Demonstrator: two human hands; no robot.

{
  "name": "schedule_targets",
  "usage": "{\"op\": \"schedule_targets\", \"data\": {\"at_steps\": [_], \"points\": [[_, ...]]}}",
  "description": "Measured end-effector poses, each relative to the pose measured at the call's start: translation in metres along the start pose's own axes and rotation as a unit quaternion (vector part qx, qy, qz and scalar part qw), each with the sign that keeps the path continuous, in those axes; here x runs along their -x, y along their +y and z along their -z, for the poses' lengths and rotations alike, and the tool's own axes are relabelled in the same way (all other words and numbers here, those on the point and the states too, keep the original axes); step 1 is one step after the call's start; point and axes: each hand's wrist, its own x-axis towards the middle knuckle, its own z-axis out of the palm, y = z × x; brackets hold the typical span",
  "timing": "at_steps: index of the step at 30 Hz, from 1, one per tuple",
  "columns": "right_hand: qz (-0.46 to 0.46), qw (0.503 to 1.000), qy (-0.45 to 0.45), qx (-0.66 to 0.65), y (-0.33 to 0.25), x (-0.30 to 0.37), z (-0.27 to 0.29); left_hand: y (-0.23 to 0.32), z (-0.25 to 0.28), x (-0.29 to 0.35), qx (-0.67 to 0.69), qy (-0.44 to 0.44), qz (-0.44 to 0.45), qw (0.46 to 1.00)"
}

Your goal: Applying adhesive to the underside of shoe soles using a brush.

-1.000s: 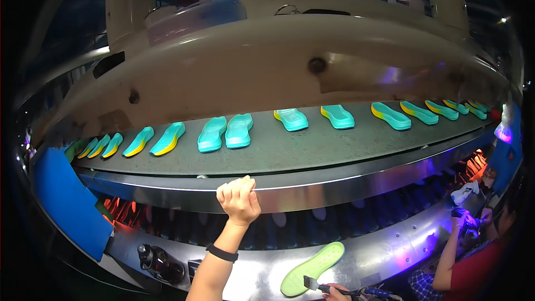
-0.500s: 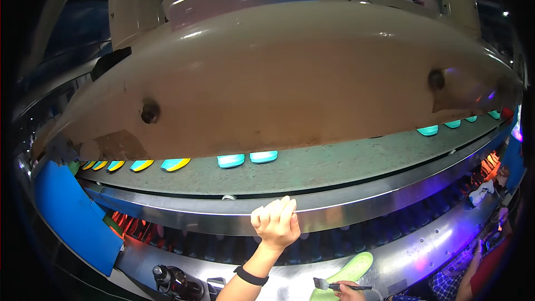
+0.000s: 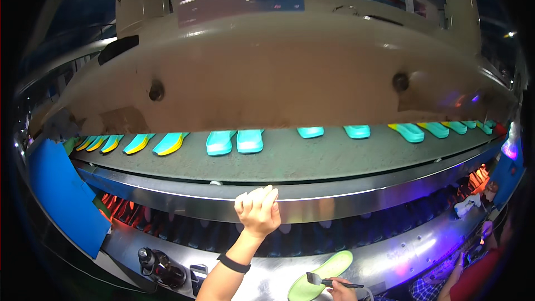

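Clamps right-hand fingers (image 3: 337,289) on brush (image 3: 323,281), right of green insole (image 3: 330,267) slanting far-right; curls left-hand fingers (image 3: 255,197) over farther rail (image 3: 345,204).

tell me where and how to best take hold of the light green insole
The light green insole is probably best pinched across its far, rounded end, coming from above and the left. It lies long and slim on the metal ledge, slanting away to the right; both side edges there are uncovered, while the brush in the right hand covers some of the nearer part.

The head-worn fisheye looks ahead and down, left hand (image 3: 258,212) near.
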Motion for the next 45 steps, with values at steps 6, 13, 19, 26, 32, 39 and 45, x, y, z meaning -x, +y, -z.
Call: {"op": "schedule_targets", "data": {"at_steps": [6,13,19,26,32,39,45], "points": [[-0.047,0.989,0.024,-0.140,-0.021,0.014,-0.011,0.002,0.016,-0.005,0.011,-0.048,0.022,0.999],[-0.029,0.966,-0.034,-0.253,0.007,0.002,0.012,-0.048,0.054,-0.059,0.178,-0.279,0.042,0.943],[-0.036,0.964,-0.029,-0.260,0.018,-0.004,0.012,-0.114,0.016,-0.122,0.084,-0.317,0.131,0.936],[0.004,0.977,0.012,-0.213,0.031,-0.008,0.012,-0.139,-0.051,-0.140,0.096,-0.618,0.262,0.735],[-0.040,0.964,0.004,-0.262,0.022,0.004,0.020,-0.080,-0.069,-0.156,0.080,-0.505,0.093,0.854],[-0.070,0.956,-0.011,-0.284,-0.003,0.026,0.016,0.010,-0.111,-0.172,0.181,-0.601,0.040,0.777],[-0.019,0.991,0.028,-0.132,-0.031,0.032,0.008,0.002,-0.091,-0.132,0.199,-0.494,-0.034,0.846]]}}
